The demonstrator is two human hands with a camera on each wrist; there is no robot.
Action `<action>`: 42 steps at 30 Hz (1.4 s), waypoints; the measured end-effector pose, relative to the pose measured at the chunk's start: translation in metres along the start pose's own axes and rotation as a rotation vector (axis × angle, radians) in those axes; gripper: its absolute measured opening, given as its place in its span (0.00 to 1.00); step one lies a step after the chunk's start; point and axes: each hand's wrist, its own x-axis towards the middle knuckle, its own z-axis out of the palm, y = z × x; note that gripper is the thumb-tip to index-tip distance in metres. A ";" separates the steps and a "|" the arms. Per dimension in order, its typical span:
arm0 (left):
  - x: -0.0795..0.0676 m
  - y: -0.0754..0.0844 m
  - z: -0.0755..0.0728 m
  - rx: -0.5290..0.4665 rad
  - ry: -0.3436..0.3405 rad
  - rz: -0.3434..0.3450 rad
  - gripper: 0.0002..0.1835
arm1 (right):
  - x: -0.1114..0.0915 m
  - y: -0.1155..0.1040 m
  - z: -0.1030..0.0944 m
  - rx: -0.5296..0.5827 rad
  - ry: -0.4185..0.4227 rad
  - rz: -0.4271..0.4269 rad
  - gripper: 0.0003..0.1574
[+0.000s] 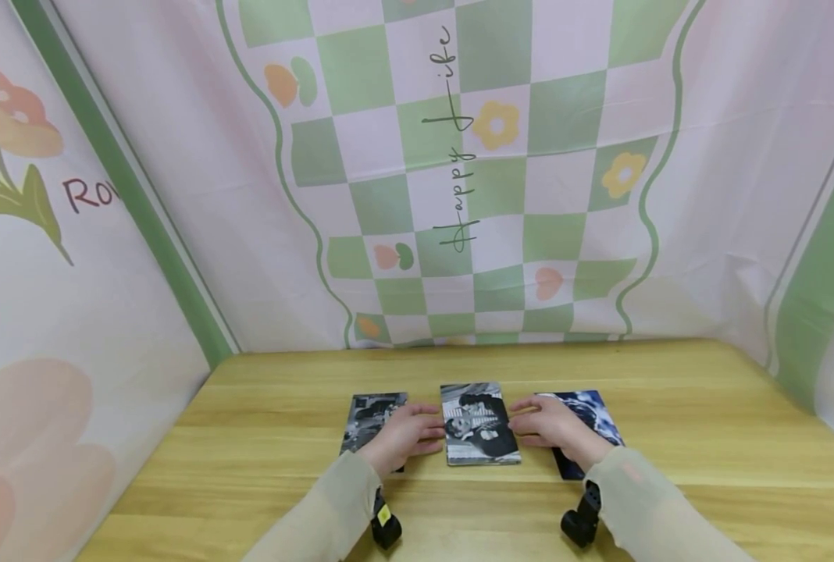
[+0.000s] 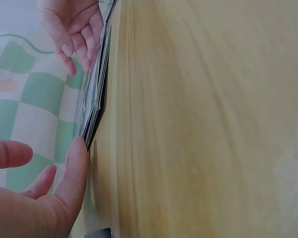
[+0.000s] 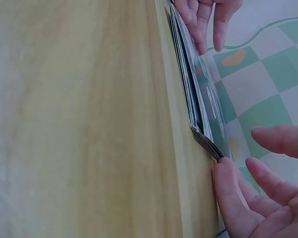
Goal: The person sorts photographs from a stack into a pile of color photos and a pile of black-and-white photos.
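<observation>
A stack of black-and-white photo cards (image 1: 479, 425) lies on the table between the two hands, and several thin layers show along its side in both wrist views. My left hand (image 1: 408, 435) is at the stack's left edge, where a fingertip touches it in the left wrist view. On the opposite edge, my right hand (image 1: 547, 425) touches the stack with its fingers loosely extended. Beneath the left hand and wrist lies a dark grey photo card (image 1: 364, 417), partly hidden. A blue and white photo card (image 1: 596, 410) is partly covered by the right hand and wrist.
The wooden table (image 1: 480, 515) carries all the cards. Behind it hangs a green-and-white checked curtain (image 1: 431, 195), with another printed curtain (image 1: 73, 312) at the left. Black wrist cameras are strapped at both cuffs.
</observation>
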 end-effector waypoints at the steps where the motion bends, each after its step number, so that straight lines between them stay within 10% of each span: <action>1: 0.000 0.000 0.000 -0.001 0.000 -0.002 0.20 | 0.000 0.000 0.000 0.004 -0.002 -0.003 0.27; 42: 0.006 -0.004 0.009 -0.019 0.078 0.050 0.20 | 0.009 0.001 0.010 0.105 0.098 0.026 0.25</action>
